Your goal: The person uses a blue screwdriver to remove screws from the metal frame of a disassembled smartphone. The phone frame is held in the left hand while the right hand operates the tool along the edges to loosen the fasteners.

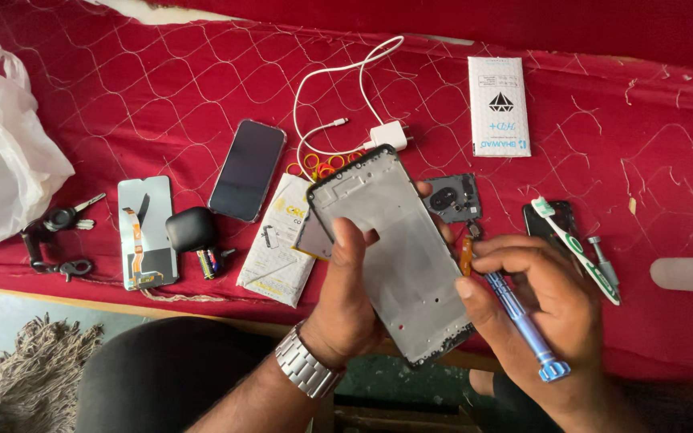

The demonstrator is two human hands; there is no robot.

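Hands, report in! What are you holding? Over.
Left hand grips grey metal phone frame. Right hand holds blue screwdriver at frame's edge. Nothing blocking.

We cannot see the tip of the blue screwdriver point(519, 321) — it goes behind the fingers point(495, 261) of our right hand point(535, 305). The lower left edge of the phone frame point(399, 256) is covered by our left hand point(346, 309), and the small grey part point(313, 238) behind it shows only a corner. The dark phone piece point(551, 218) is half hidden under the toothbrush point(579, 252). The white plastic bag point(2, 152) is cut off at the left edge, and the pale translucent object point(691, 274) at the right edge — what it is we cannot tell. The small bits by the black earbud case point(192, 228) are too small to make out.
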